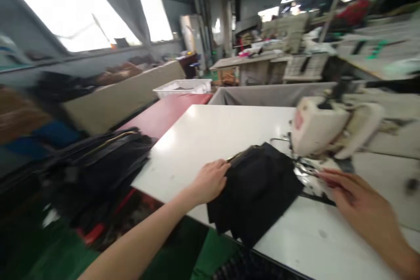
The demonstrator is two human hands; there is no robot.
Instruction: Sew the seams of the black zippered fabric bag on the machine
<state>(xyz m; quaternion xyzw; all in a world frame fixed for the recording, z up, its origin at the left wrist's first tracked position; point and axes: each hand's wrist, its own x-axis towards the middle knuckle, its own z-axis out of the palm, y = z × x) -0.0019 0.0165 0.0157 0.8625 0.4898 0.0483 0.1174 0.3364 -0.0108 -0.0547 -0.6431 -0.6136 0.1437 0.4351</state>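
A piece of black fabric [256, 190] lies folded and soft on a smooth, glossy white table [210, 140], its matte surface creased and its lower corner hanging over the near edge of the table toward six o'clock. A thin gold-coloured line, which looks like a zipper edge, runs along its upper left border. The left hand [210, 181] rests on the fabric's nine o'clock edge, the fingers [221, 168] curled loosely down onto the cloth and pressing it rather than pinching it. The right hand [356, 203] lies at three o'clock of the fabric, palm down with the fingers stretched out flat and close together, their tips pointing toward the metal plate beneath the head of a cream-coloured sewing machine [323, 127]; motion blur hides whether they touch the cloth. The machine, rounded and hard-shelled, stands at about one o'clock of the fabric, just beside its upper corner. At nine o'clock of the table, well apart, a heap of dark bags [101, 162] with a shiny, leathery look sits on a red surface [164, 113], and a white plastic tray [183, 87] stands at eleven o'clock.
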